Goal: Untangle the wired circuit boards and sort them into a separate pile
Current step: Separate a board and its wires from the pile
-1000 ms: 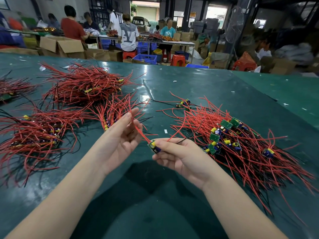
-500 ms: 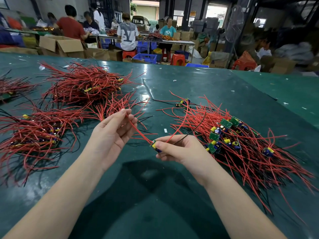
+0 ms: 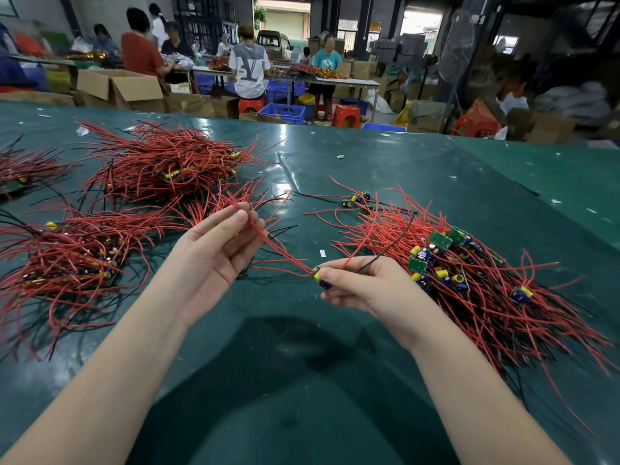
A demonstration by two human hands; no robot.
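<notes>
While the right hand (image 3: 365, 290) pinches a small circuit board (image 3: 321, 279) at frame centre, the left hand (image 3: 214, 253), fingers nearly straight, pinches its limp red wires (image 3: 268, 241); light, better gripped by the board.

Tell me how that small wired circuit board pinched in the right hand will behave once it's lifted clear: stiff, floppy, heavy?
The small wired circuit board looks light: the right hand holds it with a fingertip pinch. Its thin red wires probably flop and trail; they curve loosely toward the left hand. They may snag, since loose ends like these cross all through the tangled red-wire pile beside it.
</notes>
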